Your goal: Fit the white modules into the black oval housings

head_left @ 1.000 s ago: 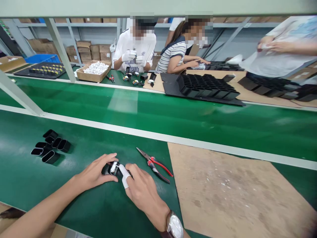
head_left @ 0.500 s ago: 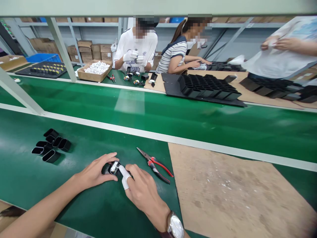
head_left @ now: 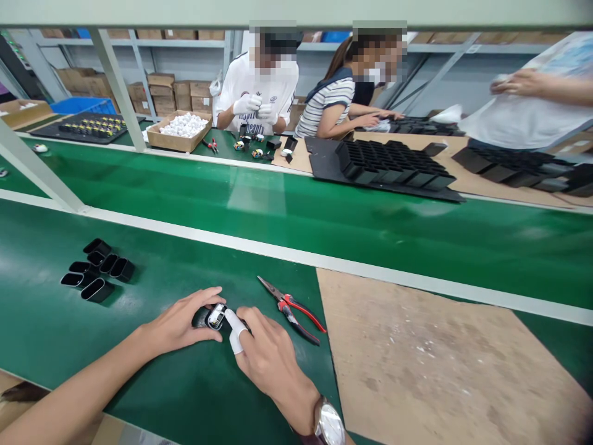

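My left hand (head_left: 188,318) is closed around a black plastic housing (head_left: 201,319), thumb on the near side and fingers on the far side. A small white electronic part (head_left: 217,316) sits at the housing's open end, facing right. My right hand (head_left: 266,349), with white covers on its fingertips and a watch at the wrist, presses a covered finger against that white part. Its other fingers are curled, and whether they grip anything is hidden. Just beyond the right hand lie red-and-black long-nose pliers (head_left: 293,311) on the green bench.
Several empty black housings (head_left: 96,290) stand at the left. A cardboard sheet (head_left: 445,364) covers the bench at the right. Past a white rail (head_left: 194,240) runs a green conveyor belt (head_left: 185,191). Co-workers stand or sit beyond it, near a tray of black housings (head_left: 393,164) and a box of white parts (head_left: 178,133).
Both hands keep nearly the same pose, with the white part at the housing's mouth turned slightly. The view has shifted a little. Small items have come further into view on the belt's left.
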The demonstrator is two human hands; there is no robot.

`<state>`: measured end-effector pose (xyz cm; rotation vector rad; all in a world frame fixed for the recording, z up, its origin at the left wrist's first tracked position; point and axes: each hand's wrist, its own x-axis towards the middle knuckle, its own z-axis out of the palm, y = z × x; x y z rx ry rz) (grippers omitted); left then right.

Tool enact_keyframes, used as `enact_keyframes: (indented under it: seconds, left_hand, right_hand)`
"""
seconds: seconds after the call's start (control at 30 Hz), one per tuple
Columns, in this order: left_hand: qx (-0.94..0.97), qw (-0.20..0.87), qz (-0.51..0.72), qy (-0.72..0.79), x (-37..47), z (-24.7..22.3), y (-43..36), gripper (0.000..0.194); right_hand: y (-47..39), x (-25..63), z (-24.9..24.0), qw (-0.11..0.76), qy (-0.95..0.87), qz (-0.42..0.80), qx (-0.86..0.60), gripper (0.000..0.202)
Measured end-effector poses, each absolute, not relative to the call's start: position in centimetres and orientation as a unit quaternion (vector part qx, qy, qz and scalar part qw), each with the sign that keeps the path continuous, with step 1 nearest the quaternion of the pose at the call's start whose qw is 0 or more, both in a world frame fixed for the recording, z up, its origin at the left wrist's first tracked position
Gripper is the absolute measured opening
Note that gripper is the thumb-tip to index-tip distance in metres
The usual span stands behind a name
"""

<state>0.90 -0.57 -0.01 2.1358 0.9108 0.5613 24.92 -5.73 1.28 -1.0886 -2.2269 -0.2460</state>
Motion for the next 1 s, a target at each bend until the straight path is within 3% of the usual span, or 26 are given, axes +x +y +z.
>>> enact_keyframes:
  seconds: [0.7, 1.0]
  left_hand:
    - [0.837, 0.38, 0.196, 0.343, 0.68, 0.39, -0.57, 0.084]
    - [0.818, 0.406, 0.169, 0.371, 0.63, 0.6, -0.49, 0.089]
  right_hand:
    - [-5.97, 24.92, 1.56, 0.313, -0.874, -0.036, -0.37, 0.031]
    - [-5.59, 25.45, 1.56, 0.309, -0.865, -0.075, -0.388, 0.027]
